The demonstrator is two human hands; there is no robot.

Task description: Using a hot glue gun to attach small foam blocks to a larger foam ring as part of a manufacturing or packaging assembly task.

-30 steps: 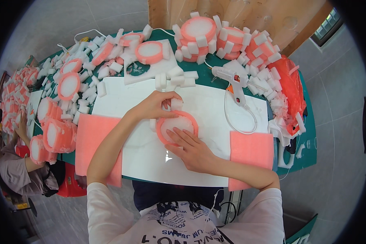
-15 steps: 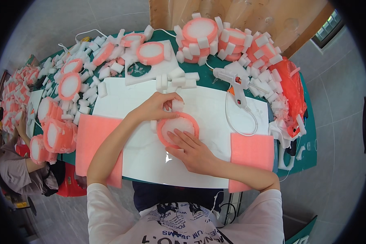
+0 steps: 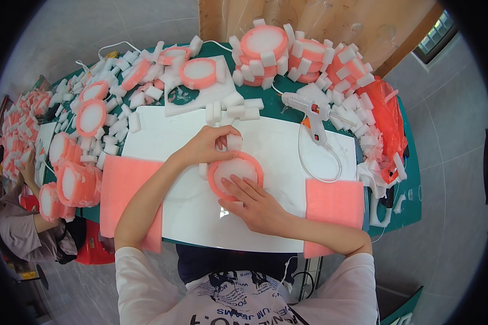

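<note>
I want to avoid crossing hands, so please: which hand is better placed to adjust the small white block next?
Probably the left hand: its thumb and fingers hold the white block beside the pink-rimmed disc. The right hand rests on the disc, farther from the block.

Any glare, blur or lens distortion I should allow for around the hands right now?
Head view: small glare spot on the white board, below the pink-rimmed foam disc; head view: black rim darkens the corners, board's near edge bows; head view: left hand and right hand show no obvious motion blur.
</note>
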